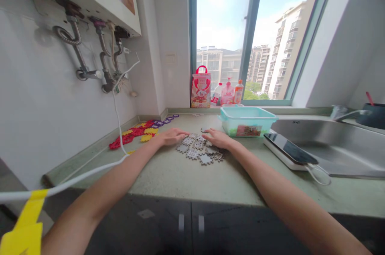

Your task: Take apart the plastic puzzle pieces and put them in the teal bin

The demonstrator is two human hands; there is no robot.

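Holds both arms out over the pale green tabletop, with the grey toothed pieces lying in a loose, overlapping heap near its middle, between and just nearer than the two hands. Rests the left hand at the heap's far left edge, fingers stretched inward and lying close together; cannot tell whether pinching a piece. Rests the right hand over the heap's far right part, fingers stretched inward and a little spread; cannot tell whether gripping or only touching. Has red pieces well to the left, near the wall, with yellow pieces among and beside them and purple pieces trailing toward the corner. Has a turquoise basket just beyond the right hand and, farther right, a phone on a white block beside the sink. Faces a window, with a pink bag and bottles before it.
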